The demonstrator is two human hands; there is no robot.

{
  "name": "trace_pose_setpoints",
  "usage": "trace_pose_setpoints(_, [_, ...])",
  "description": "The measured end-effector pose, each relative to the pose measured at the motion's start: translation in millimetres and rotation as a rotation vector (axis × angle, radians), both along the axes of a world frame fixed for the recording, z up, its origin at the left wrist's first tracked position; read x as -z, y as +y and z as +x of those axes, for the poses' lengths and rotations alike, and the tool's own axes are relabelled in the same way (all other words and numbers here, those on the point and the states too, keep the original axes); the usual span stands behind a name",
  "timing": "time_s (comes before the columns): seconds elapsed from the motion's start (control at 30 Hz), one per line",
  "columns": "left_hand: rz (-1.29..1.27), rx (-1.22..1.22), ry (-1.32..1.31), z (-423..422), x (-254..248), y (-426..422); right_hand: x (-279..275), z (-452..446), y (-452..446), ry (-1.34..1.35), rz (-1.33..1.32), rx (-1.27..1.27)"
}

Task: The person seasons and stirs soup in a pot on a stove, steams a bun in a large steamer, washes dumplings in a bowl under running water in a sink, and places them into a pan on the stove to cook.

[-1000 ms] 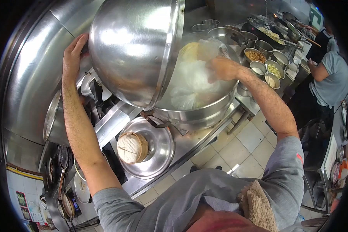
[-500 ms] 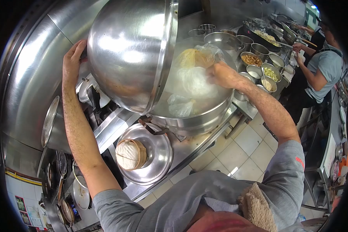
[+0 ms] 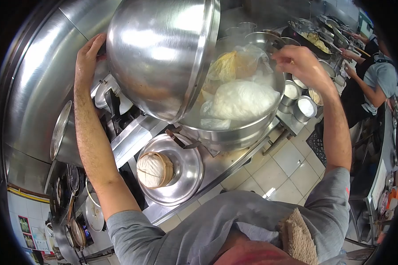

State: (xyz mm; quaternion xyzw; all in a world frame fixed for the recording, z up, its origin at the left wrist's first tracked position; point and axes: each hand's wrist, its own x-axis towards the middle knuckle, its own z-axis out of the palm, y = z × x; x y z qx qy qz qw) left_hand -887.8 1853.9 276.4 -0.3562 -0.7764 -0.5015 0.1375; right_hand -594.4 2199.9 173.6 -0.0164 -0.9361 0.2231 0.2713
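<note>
My left hand [image 3: 89,57] grips the far left side of a big domed steel lid [image 3: 159,53], which stands tilted up; its fingertips are hidden behind the dome. Under the raised lid is a wide round steel steamer [image 3: 234,138] with steam over it. Inside lie a white-filled plastic bag [image 3: 245,100], a yellow-filled bag [image 3: 225,66] and a smaller clear bag [image 3: 215,123]. Above the steamer's right rim hovers my right hand [image 3: 296,62], its fingers curled and apart from the bags, with nothing visible in them.
A bamboo basket with a white cloth bundle [image 3: 150,170] sits on a steel dish [image 3: 185,176] in front. Metal cups [image 3: 305,108] stand right of the steamer, and a wok of food [image 3: 314,39] is behind. A co-worker [image 3: 376,84] stands at the right. Pans [image 3: 77,232] are at lower left.
My right hand has moved off the white bag, up and to the right. The white bag now lies spread out flatter. My left hand still holds the lid.
</note>
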Motion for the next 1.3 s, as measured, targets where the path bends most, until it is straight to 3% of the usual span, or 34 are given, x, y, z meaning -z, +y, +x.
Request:
trace_pose_setpoints(0.07, [0.001, 0.009, -0.001, -6.2, 0.5, -0.2, -1.6, 18.9, -35.5, 0.178, 0.023, -0.135])
trace_pose_setpoints(0.13, [0.002, -0.005, -0.018, -10.3, 1.0, -3.5, 17.7, 36.9, -85.8, 0.171, -0.025, -0.32])
trace_pose_setpoints(0.2, [-0.004, 0.018, 0.021, -5.8, 1.3, -1.3, 56.4, 35.5, -131.9, 0.067, -0.172, -0.696])
trace_pose_setpoints(0.27, [-0.017, -0.021, 0.008, -23.1, 2.6, -6.6, 94.2, 25.3, -173.5, -0.011, -0.035, -0.796])
trace_pose_setpoints(0.3, [0.07, 0.002, -0.002, 29.3, 1.2, 12.9, 94.1, 20.5, -175.8, -0.012, -0.03, -0.82])
trace_pose_setpoints(0.43, [0.006, 0.005, -0.025, 17.2, -1.1, 7.7, 60.2, -6.9, -146.1, 0.097, 0.346, -0.504])
trace_pose_setpoints(0.5, [0.018, 0.001, -0.015, 20.5, -0.1, 9.3, 43.0, -45.8, -111.1, 0.023, 0.32, -0.312])
trace_pose_setpoints(0.53, [0.035, -0.019, -0.01, 19.0, -0.1, 10.7, 37.6, -73.7, -92.4, -0.158, 0.21, -0.195])
trace_pose_setpoints(0.57, [0.032, 0.001, -0.005, 10.9, -0.6, 7.3, 38.0, -102.3, -76.5, -0.129, 0.218, -0.151])
trace_pose_setpoints(0.6, [-0.02, 0.012, -0.005, -1.0, -0.9, 0.0, 43.8, -134.2, -62.6, -0.087, 0.25, -0.155])
trace_pose_setpoints(0.7, [-0.033, 0.03, 0.015, -10.6, 0.7, 2.0, 51.9, -206.9, -64.6, -0.375, 0.247, -0.082])
trace_pose_setpoints(0.9, [0.028, 0.04, 0.034, -8.9, 3.3, 2.6, 78.2, -270.8, -94.8, -0.561, 0.246, -0.099])
trace_pose_setpoints(1.1, [-0.031, 0.016, 0.06, -4.6, 2.9, -2.8, 97.0, -272.8, -99.0, -0.551, 0.16, -0.092])
trace_pose_setpoints(1.3, [0.002, 0.043, 0.037, -4.0, 3.9, -0.2, 91.9, -250.2, -92.8, -0.375, -0.114, -0.12])
